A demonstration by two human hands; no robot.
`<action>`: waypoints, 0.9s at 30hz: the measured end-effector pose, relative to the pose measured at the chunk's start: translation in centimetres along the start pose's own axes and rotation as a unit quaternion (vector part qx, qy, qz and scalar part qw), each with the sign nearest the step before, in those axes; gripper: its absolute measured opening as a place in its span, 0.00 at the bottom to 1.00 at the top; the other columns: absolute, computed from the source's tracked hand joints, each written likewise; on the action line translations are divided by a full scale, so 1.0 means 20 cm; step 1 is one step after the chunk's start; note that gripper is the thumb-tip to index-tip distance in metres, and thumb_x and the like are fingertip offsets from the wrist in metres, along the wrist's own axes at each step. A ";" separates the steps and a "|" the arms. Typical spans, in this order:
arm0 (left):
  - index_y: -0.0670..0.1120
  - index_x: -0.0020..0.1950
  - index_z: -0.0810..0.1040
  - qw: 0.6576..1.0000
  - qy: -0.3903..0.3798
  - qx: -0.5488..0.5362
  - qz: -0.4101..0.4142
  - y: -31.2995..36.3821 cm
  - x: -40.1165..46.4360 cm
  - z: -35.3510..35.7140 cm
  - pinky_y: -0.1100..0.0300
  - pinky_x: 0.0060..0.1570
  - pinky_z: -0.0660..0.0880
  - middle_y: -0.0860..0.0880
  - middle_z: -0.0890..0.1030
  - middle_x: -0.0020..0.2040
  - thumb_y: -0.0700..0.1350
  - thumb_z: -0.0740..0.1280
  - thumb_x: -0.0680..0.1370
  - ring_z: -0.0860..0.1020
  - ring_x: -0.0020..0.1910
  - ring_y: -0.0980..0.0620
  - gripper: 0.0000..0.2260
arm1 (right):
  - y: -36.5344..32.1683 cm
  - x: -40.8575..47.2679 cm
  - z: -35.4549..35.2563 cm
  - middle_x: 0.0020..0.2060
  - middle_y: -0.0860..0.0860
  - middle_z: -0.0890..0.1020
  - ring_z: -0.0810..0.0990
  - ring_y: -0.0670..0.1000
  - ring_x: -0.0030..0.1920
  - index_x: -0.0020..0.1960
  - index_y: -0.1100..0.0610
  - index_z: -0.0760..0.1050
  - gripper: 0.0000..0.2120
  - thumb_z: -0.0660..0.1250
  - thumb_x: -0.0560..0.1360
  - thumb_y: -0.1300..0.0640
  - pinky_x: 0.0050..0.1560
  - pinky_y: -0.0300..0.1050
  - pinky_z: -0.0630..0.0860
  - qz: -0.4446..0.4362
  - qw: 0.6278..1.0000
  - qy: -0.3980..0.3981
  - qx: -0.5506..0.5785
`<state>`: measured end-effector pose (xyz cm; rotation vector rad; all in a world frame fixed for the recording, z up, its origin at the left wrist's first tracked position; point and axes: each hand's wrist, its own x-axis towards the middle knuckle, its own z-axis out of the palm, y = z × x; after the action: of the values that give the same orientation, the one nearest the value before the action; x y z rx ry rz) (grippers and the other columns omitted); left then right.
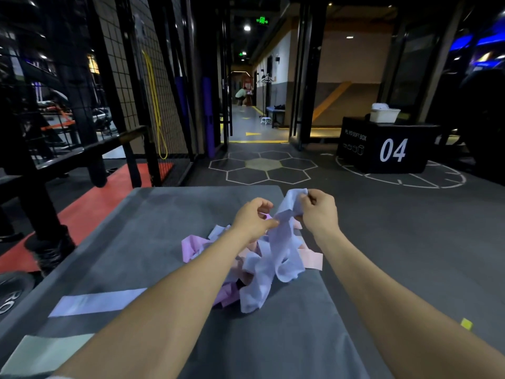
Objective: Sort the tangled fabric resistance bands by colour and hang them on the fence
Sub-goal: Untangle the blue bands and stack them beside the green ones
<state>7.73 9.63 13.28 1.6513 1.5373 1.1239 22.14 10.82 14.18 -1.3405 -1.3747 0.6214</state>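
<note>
Our right hand [318, 212] pinches the top of a lavender band [284, 236] between thumb and curled fingers, lifting it above the heap. Our left hand [252, 218] pinches the same band a little lower, thumb and forefinger closed on its left edge; the other left fingers curl in, though whether they also hold cloth we cannot tell from this angle. The band hangs from both pinches and runs down into the tangled pile [246, 272], where lavender, pink and paler strips cross over one another on the grey mat [164, 214].

Near the left edge of the mat lie two bands already set apart: a lavender one [95, 302] lying flat, and a pale green one [46, 351] nearer to us. So the sorting looks begun but most of it is left, and nothing fabric hangs yet on the wire fence [123, 77] far to the left, where only a yellow loop [155, 105] hangs.

To do this step well, we think the thing is to keep the right pinch high and steady and let the left fingers slide down the band, feeling for where it passes through another loop. Pulling hard would likely tighten the knot and drag the pile off the right side of the mat. Better to shake gently, free one crossing at a time, then lay the band beside its lavender fellow.
</note>
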 end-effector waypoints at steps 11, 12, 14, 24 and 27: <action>0.46 0.52 0.75 0.999 -0.004 -0.054 -0.001 0.03 -0.10 -0.14 0.61 0.36 0.71 0.49 0.77 0.43 0.41 0.67 0.76 0.73 0.39 0.52 0.06 | -0.17 -0.14 0.04 0.41 0.57 0.83 0.80 0.52 0.42 0.45 0.59 0.80 0.06 0.65 0.77 0.60 0.42 0.44 0.79 -0.009 0.985 -0.132 0.113; 0.47 0.51 0.75 0.998 -0.002 -0.059 -0.003 0.03 -0.11 -0.17 0.60 0.37 0.71 0.49 0.77 0.43 0.41 0.67 0.76 0.73 0.39 0.52 0.06 | -0.18 -0.15 0.05 0.39 0.56 0.82 0.79 0.51 0.39 0.46 0.61 0.79 0.06 0.66 0.77 0.59 0.37 0.42 0.77 -0.002 0.987 -0.122 0.107; 0.47 0.51 0.76 0.996 0.002 -0.088 -0.013 0.03 -0.13 -0.22 0.59 0.39 0.72 0.48 0.78 0.44 0.38 0.67 0.75 0.74 0.39 0.52 0.06 | -0.21 -0.16 0.07 0.35 0.53 0.80 0.76 0.50 0.35 0.47 0.62 0.79 0.06 0.67 0.76 0.59 0.32 0.40 0.72 0.004 0.989 -0.102 0.108; 0.51 0.48 0.76 0.971 -0.036 -0.215 -0.103 0.01 -0.24 -0.39 0.57 0.43 0.71 0.48 0.79 0.46 0.41 0.63 0.78 0.76 0.46 0.49 0.05 | -0.25 -0.26 0.23 0.27 0.50 0.64 0.63 0.48 0.29 0.33 0.56 0.62 0.19 0.68 0.75 0.54 0.30 0.39 0.63 0.027 0.975 -0.162 0.146; 0.46 0.52 0.77 0.949 -0.028 -0.293 -0.115 0.00 -0.26 -0.43 0.54 0.48 0.74 0.44 0.81 0.46 0.38 0.63 0.78 0.78 0.44 0.47 0.06 | -0.24 -0.29 0.27 0.34 0.54 0.70 0.69 0.51 0.37 0.41 0.58 0.68 0.16 0.67 0.74 0.47 0.40 0.46 0.67 0.039 0.965 -0.215 0.143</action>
<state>0.35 3.49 16.15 1.0642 1.1659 1.2380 14.28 5.93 15.10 -1.0655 -1.5068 1.1704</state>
